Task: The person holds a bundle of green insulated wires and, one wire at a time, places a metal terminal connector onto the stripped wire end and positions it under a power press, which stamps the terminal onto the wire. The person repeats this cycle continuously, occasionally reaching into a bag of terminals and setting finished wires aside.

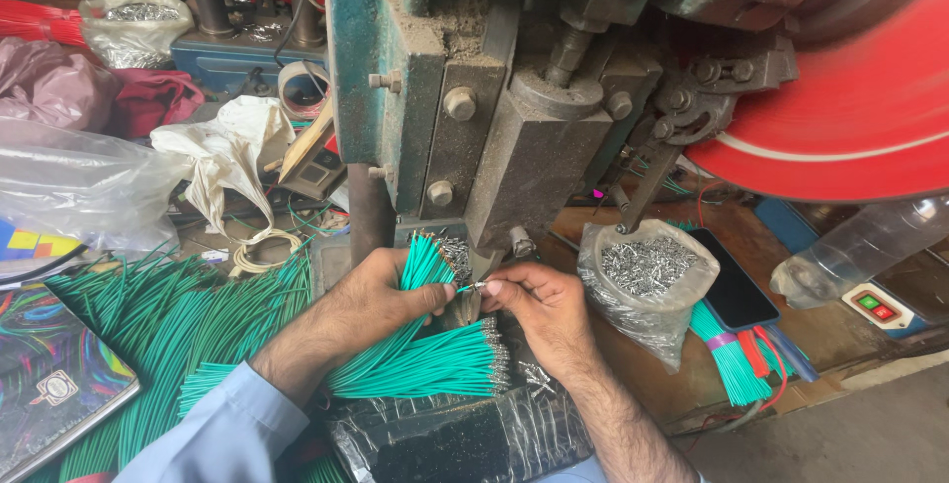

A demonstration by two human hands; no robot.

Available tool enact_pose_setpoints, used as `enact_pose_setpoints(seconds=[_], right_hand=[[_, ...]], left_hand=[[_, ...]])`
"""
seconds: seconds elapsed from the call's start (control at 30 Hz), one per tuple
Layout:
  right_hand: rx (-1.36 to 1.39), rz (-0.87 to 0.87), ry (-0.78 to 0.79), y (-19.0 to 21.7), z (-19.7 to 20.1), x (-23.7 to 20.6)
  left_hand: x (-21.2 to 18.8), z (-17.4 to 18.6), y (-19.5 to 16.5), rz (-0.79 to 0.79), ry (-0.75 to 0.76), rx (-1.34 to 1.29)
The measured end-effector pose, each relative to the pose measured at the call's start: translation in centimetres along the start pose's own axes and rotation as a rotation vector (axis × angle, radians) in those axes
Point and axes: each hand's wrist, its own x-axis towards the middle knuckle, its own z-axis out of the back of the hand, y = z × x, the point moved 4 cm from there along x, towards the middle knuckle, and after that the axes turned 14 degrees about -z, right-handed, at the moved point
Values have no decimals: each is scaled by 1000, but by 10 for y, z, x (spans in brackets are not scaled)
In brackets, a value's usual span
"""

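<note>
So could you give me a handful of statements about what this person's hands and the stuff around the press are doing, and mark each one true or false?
1. The left hand grips a bundle of green wires. True.
2. The right hand rests flat on the black phone. False: it pinches a single wire end near the press, and the phone lies apart to the right.
3. An open plastic bag of small metal terminals sits right of the right hand. True.
4. The big wheel at upper right is blue. False: it is red.
5. More green wires lie piled at the left. True.
</note>
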Motion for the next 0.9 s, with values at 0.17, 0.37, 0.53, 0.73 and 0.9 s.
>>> enact_pose_setpoints(seconds=[0.17,0.37,0.53,0.73,0.9], right_hand=[[-13,5,0,0,2,1],[11,-1,25,2,-3,-1],[-90,-45,8,6,-1,-1],[-190,-81,-9,5,0,-1],[-63,18,47,18,0,-26]], left_hand=[[0,-1,5,115,-6,9],[0,-1,-2,0,-10,-29],[-1,-2,1,68,8,22],[-1,-3,2,70,-4,37],[-3,-2,-2,42,-13,9]])
